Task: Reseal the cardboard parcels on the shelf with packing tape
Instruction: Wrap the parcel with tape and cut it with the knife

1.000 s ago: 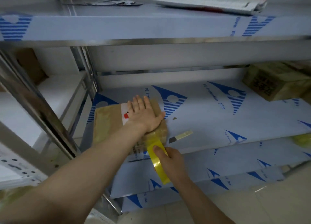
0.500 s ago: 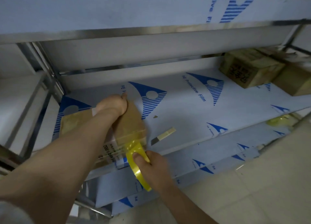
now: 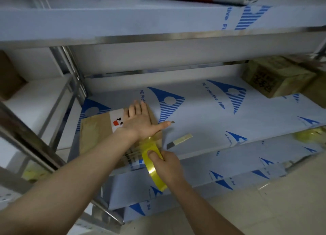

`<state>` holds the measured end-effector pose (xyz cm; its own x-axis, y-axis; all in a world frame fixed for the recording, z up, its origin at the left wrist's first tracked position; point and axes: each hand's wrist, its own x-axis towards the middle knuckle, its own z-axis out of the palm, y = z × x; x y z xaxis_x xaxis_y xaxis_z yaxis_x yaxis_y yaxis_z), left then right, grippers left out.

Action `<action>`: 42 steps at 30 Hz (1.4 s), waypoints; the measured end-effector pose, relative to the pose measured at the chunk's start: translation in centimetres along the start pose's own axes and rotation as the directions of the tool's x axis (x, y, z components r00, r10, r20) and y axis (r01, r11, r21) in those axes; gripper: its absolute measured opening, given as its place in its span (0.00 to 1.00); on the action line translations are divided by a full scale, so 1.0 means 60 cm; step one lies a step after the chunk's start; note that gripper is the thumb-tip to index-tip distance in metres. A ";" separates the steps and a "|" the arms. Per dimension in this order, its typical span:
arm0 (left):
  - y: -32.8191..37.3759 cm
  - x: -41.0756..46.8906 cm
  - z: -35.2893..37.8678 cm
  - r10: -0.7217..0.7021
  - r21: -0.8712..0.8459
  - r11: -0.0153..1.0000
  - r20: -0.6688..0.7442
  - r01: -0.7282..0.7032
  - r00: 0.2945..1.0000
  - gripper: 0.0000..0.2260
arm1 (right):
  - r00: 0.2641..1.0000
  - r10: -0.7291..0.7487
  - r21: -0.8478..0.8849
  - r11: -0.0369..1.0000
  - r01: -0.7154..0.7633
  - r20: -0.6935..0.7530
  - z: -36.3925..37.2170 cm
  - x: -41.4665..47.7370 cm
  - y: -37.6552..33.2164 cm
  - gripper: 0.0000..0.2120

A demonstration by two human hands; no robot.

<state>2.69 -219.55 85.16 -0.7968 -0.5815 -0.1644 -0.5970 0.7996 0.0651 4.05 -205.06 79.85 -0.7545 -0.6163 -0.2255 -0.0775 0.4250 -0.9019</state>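
The box (image 3: 96,130) sat at the front left corner of the shelf (image 3: 202,129). The left hand (image 3: 139,122) lay flat on top. The right hand (image 3: 167,166) gripped the tape roll (image 3: 152,171) just below the box's front edge.

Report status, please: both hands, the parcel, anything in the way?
Left hand flat on parcel top. Right hand grips tape roll, strip stretched to parcel's near edge. Knife on shelf just right of parcel.
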 end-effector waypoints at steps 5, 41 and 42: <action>0.014 -0.027 0.016 0.112 0.115 0.990 -0.339 -0.077 0.934 0.29 | 1.000 0.010 0.014 1.000 -0.010 -0.022 -0.004 -0.002 -0.007 0.21; -0.161 -0.008 -0.061 -0.003 -0.090 0.996 0.020 0.005 1.000 0.55 | 0.989 -0.141 0.250 0.957 0.144 -0.030 -0.051 0.048 -0.255 0.18; -0.162 -0.005 -0.062 -0.003 -0.096 0.995 0.036 0.006 0.999 0.55 | 0.990 -0.136 0.204 0.968 0.143 -0.048 -0.054 0.039 -0.246 0.20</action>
<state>8.37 -227.71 88.26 -0.7913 -0.5780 -0.1995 -0.6082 0.7779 0.1583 1.31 -210.61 93.81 -0.7672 -0.6360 -0.0830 -0.0497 0.1880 -0.9809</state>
